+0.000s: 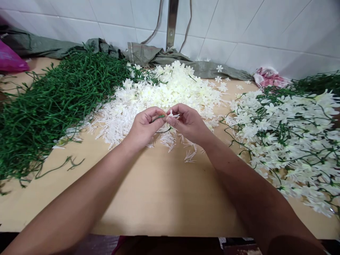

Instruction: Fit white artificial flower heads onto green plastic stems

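Left hand (145,124) pinching a thin green plastic stem (159,117), right hand (189,124) a small white pronged piece (173,115) — whether joined, cannot tell — above the tan tabletop (159,187); white-flowered green sprays (294,134) at right appear finished, bare dark-green stems (61,95) and loose cream-white blossoms (183,85) pending.

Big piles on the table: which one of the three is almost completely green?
The left pile, made of green stems. The middle pile is mostly white and pale yellow, and the right pile mixes white flowers with green stems.
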The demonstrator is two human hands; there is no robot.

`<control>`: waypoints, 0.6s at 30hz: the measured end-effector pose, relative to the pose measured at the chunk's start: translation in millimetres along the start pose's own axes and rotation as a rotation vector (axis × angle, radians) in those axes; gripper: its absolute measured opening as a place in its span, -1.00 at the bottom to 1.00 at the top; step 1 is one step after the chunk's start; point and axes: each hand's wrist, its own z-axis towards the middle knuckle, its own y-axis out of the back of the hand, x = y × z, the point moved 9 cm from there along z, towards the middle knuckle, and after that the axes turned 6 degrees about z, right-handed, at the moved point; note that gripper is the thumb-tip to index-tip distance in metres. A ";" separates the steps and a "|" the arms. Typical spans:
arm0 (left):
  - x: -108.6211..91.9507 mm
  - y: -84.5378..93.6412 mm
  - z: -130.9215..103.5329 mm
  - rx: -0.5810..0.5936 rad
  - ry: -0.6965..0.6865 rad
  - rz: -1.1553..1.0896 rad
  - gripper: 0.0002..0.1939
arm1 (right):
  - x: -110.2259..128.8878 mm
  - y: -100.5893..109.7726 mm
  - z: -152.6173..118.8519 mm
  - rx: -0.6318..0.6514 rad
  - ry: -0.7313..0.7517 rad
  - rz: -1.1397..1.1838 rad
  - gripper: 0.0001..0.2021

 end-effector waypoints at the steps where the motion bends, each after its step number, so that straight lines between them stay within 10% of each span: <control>1: 0.3 -0.1 0.1 0.002 0.003 -0.002 -0.91 | -0.9 -0.6 0.2 0.014 -0.006 0.018 -0.63; 18: 5.7 0.6 1.1 -0.018 0.042 -0.052 -0.91 | -7.7 -3.1 -1.1 -0.010 -0.063 0.030 -0.58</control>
